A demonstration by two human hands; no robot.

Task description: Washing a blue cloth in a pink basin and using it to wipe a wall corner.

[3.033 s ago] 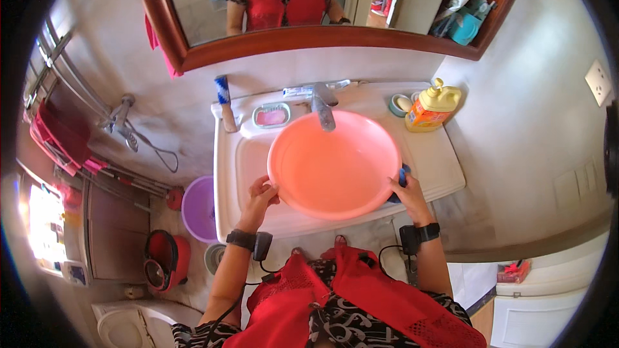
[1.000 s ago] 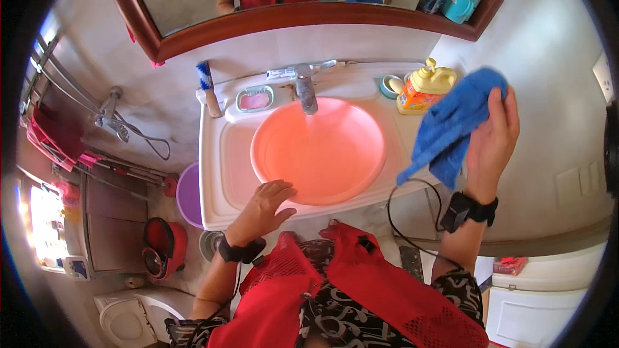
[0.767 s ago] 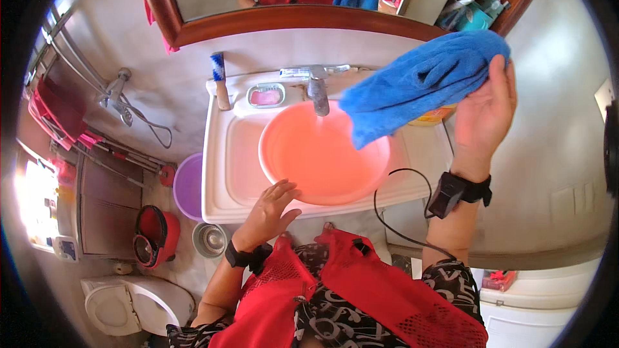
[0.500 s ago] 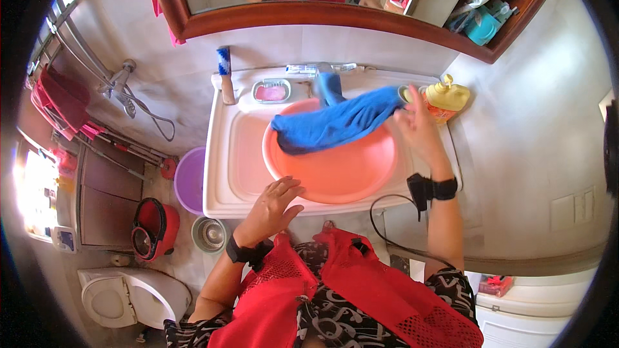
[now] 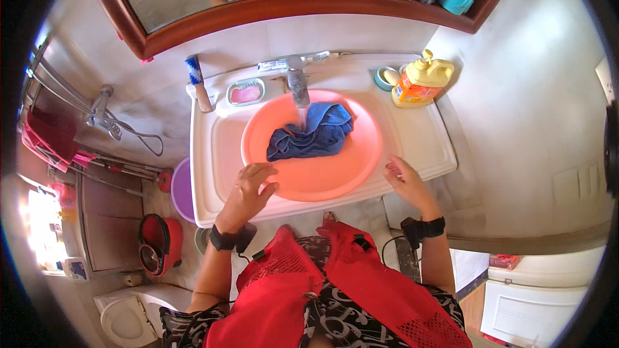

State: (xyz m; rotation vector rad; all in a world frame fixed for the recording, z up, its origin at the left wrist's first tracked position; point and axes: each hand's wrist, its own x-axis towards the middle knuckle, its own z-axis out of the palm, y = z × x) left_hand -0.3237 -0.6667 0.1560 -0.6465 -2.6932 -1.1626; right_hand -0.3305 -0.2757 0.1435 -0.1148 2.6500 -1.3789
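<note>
A dark blue cloth [image 5: 316, 135] lies crumpled in the round orange-pink basin [image 5: 322, 183], its upper part under the grey tap [image 5: 296, 82]. A thin stream seems to fall from the spout onto the cloth. At the basin's near left rim is my left hand [image 5: 250, 188], empty, with the thumb apart from the fingers; whether it touches the rim I cannot tell. My right hand [image 5: 407, 182] hovers off the basin's right side over the sink's front edge, fingers loosely spread and holding nothing.
The basin sits in a white sink [image 5: 412, 135]. Along its back stand a blue-bristled brush [image 5: 198, 87], a soap dish [image 5: 245, 92], a small green cup [image 5: 385, 78] and a yellow jug [image 5: 420, 82]. A mirror frame [image 5: 290, 9] hangs above. A purple bucket [image 5: 183, 190] stands left.
The blue cloth, earlier stretched above the basin beside my right hand, now lies in the basin. My right hand has come down and nearer. The tap is uncovered, and the view has shifted.
</note>
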